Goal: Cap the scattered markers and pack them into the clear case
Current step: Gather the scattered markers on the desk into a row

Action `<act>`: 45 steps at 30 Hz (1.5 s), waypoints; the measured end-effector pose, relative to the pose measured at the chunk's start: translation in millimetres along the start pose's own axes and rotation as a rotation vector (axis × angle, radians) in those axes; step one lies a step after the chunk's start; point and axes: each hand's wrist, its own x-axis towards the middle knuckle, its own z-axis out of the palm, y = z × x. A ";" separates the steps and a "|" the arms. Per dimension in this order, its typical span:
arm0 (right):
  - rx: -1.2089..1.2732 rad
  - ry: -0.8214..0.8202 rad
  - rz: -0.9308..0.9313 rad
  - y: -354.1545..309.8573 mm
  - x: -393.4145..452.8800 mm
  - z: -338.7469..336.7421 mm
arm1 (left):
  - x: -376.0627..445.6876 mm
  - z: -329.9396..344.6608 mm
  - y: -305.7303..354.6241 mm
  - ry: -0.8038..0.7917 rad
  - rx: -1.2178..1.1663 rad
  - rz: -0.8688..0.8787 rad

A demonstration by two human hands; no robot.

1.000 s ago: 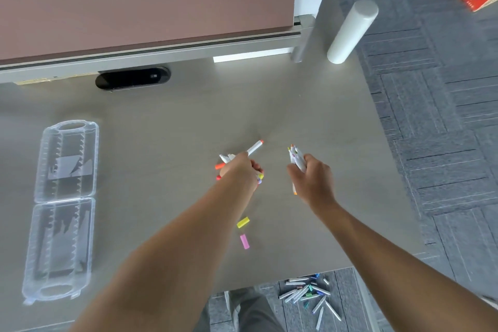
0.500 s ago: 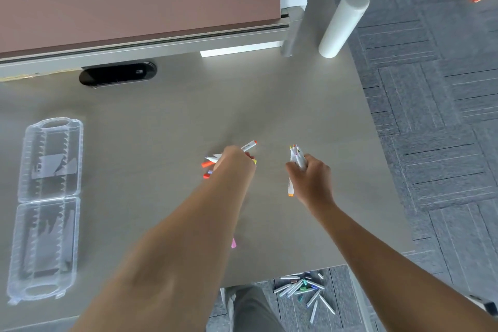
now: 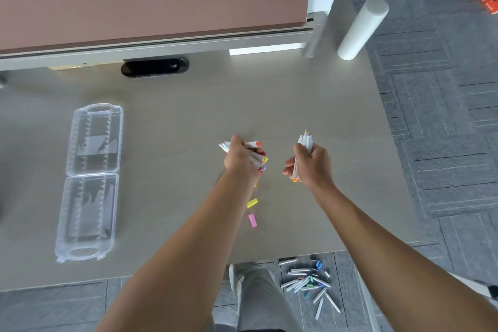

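Observation:
My left hand (image 3: 240, 157) grips a bundle of white markers (image 3: 256, 155) with orange, yellow and purple ends, above the middle of the table. My right hand (image 3: 312, 163) grips a second bunch of white markers (image 3: 305, 141), tips pointing up and away, an orange end sticking out below the fist. A loose yellow cap (image 3: 252, 203) and a pink cap (image 3: 252, 220) lie on the table just below my left hand. The clear case (image 3: 91, 180) lies open and flat at the left, both halves showing toothed marker slots.
The grey table (image 3: 188, 105) ends near my body and at the right. More markers and caps (image 3: 310, 281) lie scattered on the carpet below the front edge. A black oval grommet (image 3: 155, 67) and a white cylinder (image 3: 362, 28) sit at the back.
My left hand has turned its marker bundle, so the coloured ends now point right instead of left. Both caps show again. The right hand still holds its bunch.

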 end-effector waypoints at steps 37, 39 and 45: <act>0.185 0.391 -0.553 104.1 -104.9 261.9 | 131.2 -256.6 -9.3 -0.322 0.408 1.065; 0.208 0.358 -0.574 107.1 -103.5 261.7 | 134.1 -257.3 -13.2 -0.326 0.416 1.096; 0.274 0.352 -0.621 113.6 -98.9 260.9 | 143.7 -261.9 -16.8 -0.321 0.406 1.164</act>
